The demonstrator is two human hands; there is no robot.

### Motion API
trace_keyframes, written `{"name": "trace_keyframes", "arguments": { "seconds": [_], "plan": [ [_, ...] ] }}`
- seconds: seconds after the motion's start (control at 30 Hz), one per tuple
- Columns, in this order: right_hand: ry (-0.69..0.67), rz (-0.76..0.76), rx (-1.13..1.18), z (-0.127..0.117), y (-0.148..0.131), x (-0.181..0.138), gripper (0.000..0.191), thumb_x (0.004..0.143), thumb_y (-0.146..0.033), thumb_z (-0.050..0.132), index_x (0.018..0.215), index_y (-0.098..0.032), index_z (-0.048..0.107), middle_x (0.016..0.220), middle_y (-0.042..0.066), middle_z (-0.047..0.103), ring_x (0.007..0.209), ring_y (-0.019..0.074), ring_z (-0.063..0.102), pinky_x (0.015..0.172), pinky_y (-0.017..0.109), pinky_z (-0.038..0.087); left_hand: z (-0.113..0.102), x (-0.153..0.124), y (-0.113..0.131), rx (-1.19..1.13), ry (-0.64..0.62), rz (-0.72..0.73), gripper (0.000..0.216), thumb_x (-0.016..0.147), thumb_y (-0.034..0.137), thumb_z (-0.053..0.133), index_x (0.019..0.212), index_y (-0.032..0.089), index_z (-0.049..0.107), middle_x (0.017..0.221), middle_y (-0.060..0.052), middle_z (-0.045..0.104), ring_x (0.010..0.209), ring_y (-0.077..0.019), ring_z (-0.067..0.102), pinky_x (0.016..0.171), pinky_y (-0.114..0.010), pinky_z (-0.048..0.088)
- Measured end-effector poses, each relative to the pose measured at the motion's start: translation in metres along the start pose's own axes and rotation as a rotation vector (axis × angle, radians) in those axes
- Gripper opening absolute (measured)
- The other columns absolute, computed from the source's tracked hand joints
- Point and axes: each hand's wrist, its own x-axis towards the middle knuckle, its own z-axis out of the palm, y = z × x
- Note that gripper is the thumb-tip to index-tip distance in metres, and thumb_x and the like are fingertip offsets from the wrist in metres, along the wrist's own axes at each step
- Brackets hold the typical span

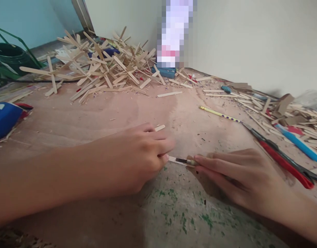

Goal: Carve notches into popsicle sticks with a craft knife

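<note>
My left hand (153,148) is closed over the tabletop, its fingers bent round a wooden craft stick. A rounded stick end (160,128) pokes out beyond the knuckles. By the left fingertips, a pale flat strip (173,159) lies against the table; whether it belongs to the same stick is hidden. Pinched in my right hand (233,172) is a slim tool (185,161) with a metal collar and a dark, narrow tip. That tip points left, over the pale strip and close to my left fingertips. Most of the tool's handle is covered by the fingers.
Wooden craft sticks (122,69) form a tangled pile at the back left. Right of my right hand lie a yellow pencil (220,114), red-handled pliers (282,160) and a blue stick-like tool (299,142). Far left are a blue object (6,119) and a green bucket (13,57).
</note>
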Motion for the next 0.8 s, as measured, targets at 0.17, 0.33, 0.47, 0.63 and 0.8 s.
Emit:
{"name": "trace_keyframes", "arguments": {
  "seconds": [0.17, 0.33, 0.47, 0.63, 0.8],
  "plan": [
    [0.011, -0.175, -0.239, -0.005, 0.002, -0.002, 0.016, 0.113, -0.015, 0.058, 0.124, -0.011, 0.069, 0.071, -0.002, 0.067, 0.051, 0.0117, 0.052, 0.049, 0.032, 0.039, 0.0, 0.0, -0.001, -0.011, 0.018, 0.007, 0.01, 0.082, 0.01, 0.08, 0.084, 0.018, 0.075, 0.095, -0.002, 0.066, 0.081, -0.0206, 0.056, 0.087, -0.044, 0.043],
    [0.016, -0.144, -0.204, -0.003, -0.005, -0.003, 0.016, 0.109, -0.017, 0.065, 0.124, -0.01, 0.068, 0.073, -0.001, 0.07, 0.051, 0.0115, 0.053, 0.049, 0.032, 0.04, 0.0, 0.002, 0.0, -0.019, 0.022, 0.011, 0.01, 0.084, 0.01, 0.079, 0.082, 0.019, 0.075, 0.091, 0.0, 0.063, 0.078, -0.021, 0.053, 0.086, -0.045, 0.043],
    [0.029, 0.038, -0.034, 0.002, -0.01, -0.002, 0.013, 0.111, -0.019, 0.062, 0.113, -0.015, 0.075, 0.075, 0.001, 0.074, 0.054, 0.01, 0.062, 0.05, 0.028, 0.041, 0.001, 0.002, 0.0, -0.004, 0.012, 0.007, 0.008, 0.084, 0.011, 0.081, 0.085, 0.017, 0.076, 0.092, -0.001, 0.063, 0.079, -0.0205, 0.053, 0.086, -0.045, 0.043],
    [-0.004, 0.026, -0.046, -0.002, -0.007, -0.001, 0.019, 0.114, -0.021, 0.058, 0.112, -0.016, 0.076, 0.073, -0.001, 0.072, 0.053, 0.0102, 0.061, 0.05, 0.029, 0.043, 0.0, 0.0, 0.0, 0.008, 0.012, 0.009, 0.01, 0.082, 0.011, 0.083, 0.089, 0.016, 0.077, 0.094, -0.001, 0.065, 0.078, -0.0199, 0.054, 0.086, -0.045, 0.043],
    [0.008, -0.242, -0.361, -0.005, -0.006, -0.01, 0.025, 0.111, -0.012, 0.054, 0.133, -0.005, 0.065, 0.076, 0.005, 0.074, 0.054, 0.0152, 0.055, 0.049, 0.036, 0.038, -0.001, 0.001, 0.0, 0.003, 0.01, 0.011, 0.009, 0.083, 0.01, 0.081, 0.088, 0.017, 0.077, 0.096, -0.002, 0.067, 0.078, -0.0201, 0.055, 0.086, -0.044, 0.043]
  ]
}}
